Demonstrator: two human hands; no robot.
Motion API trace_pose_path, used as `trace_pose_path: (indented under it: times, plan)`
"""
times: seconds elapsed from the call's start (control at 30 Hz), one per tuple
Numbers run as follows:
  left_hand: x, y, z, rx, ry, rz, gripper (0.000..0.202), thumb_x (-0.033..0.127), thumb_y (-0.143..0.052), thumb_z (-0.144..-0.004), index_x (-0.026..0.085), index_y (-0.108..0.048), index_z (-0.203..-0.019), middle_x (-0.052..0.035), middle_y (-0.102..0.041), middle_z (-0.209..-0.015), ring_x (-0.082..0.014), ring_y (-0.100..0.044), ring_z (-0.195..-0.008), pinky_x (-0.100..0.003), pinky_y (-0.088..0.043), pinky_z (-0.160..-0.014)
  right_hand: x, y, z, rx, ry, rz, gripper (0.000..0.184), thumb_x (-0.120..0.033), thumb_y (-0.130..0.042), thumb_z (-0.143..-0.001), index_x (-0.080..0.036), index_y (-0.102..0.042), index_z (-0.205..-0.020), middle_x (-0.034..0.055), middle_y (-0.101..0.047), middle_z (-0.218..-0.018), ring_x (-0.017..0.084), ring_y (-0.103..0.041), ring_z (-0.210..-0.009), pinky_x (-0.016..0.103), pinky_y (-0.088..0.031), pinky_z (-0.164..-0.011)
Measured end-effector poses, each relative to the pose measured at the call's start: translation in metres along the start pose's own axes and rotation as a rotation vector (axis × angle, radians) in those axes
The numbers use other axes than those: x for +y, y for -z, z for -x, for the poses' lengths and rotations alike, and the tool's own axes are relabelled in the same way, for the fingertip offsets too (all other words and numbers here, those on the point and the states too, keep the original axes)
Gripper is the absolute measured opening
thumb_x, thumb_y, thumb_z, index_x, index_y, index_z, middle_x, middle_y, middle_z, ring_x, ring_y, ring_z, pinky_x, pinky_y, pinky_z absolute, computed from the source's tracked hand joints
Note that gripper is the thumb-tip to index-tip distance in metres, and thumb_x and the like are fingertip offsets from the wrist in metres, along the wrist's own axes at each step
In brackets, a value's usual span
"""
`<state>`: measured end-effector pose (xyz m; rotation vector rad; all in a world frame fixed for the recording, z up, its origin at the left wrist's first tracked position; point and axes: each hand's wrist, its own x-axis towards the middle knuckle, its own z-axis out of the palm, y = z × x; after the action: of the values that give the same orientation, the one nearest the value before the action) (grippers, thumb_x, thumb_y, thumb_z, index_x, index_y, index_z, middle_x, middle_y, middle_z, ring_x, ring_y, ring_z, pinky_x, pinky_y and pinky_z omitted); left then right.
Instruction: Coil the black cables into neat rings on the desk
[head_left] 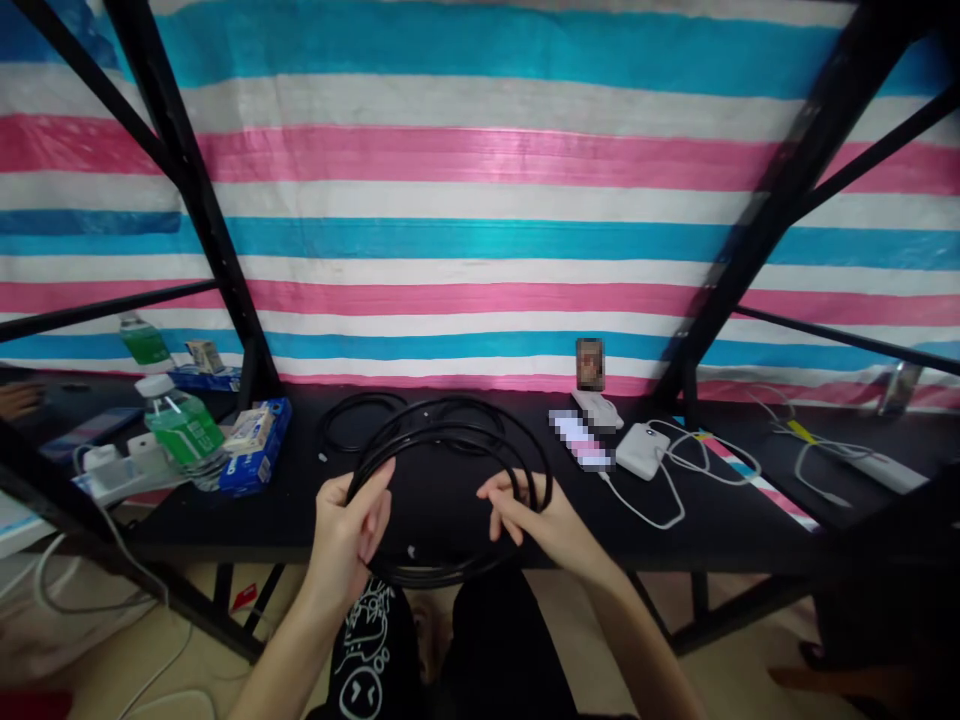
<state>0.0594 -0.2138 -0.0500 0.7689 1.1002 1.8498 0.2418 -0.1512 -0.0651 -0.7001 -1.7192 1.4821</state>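
Note:
A coil of black cable [457, 428] hangs in several loops between my two hands, over the table's front edge. My left hand [352, 515] is closed round the left side of the loops. On the other side, my right hand [521, 508] grips the coil, its thumb and fingers curled by the cable. Behind the held loops, another coil of black cable [352, 395] lies on the black table [442, 490]. Part of that coil is hidden by the one I hold.
To the left stand a green-labelled bottle [184, 430], a blue box [259, 455] and a power strip [131, 470]. To the right are a phone [581, 440], a white power bank [643, 450] and white cables [705, 460]. Black metal posts [187, 190] frame both sides.

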Motion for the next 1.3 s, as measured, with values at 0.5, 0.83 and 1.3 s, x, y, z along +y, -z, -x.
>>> trace_pose_path:
  times: [0.5,0.83,1.3]
  plan:
    - [-0.018,0.026,-0.008,-0.367,0.085,-0.253,0.039,0.038,-0.066,-0.072,0.019,-0.046,-0.100,0.0056,-0.055,-0.046,-0.0158,-0.058,-0.052,-0.026,-0.042,-0.059,-0.014,0.014,-0.003,0.228,0.029,-0.406,0.037,-0.047,-0.065,-0.074,-0.011,-0.063,-0.083,-0.0122,-0.016,-0.048,0.002,-0.008,-0.040,0.017,-0.002,-0.036]
    - [-0.008,-0.019,0.005,-0.539,0.050,-0.656,0.042,0.045,-0.060,-0.074,0.018,-0.048,-0.044,0.0030,-0.039,-0.031,-0.0055,-0.029,-0.030,-0.024,-0.021,-0.040,-0.042,0.030,0.017,0.308,0.177,-0.019,0.024,-0.038,-0.066,-0.071,-0.015,-0.070,-0.076,-0.0007,-0.053,-0.056,0.009,-0.043,-0.052,0.022,-0.031,-0.048]
    - [-0.059,-0.047,0.009,-0.100,-0.107,-0.344,0.047,0.042,-0.065,-0.068,0.020,-0.037,-0.039,0.0053,-0.030,-0.033,-0.0069,-0.027,-0.035,-0.023,-0.025,-0.039,0.030,0.028,0.024,0.477,0.151,-0.745,0.055,-0.040,-0.072,-0.064,-0.021,-0.022,-0.052,-0.0124,-0.012,-0.045,0.004,-0.007,-0.041,0.023,-0.009,-0.040]
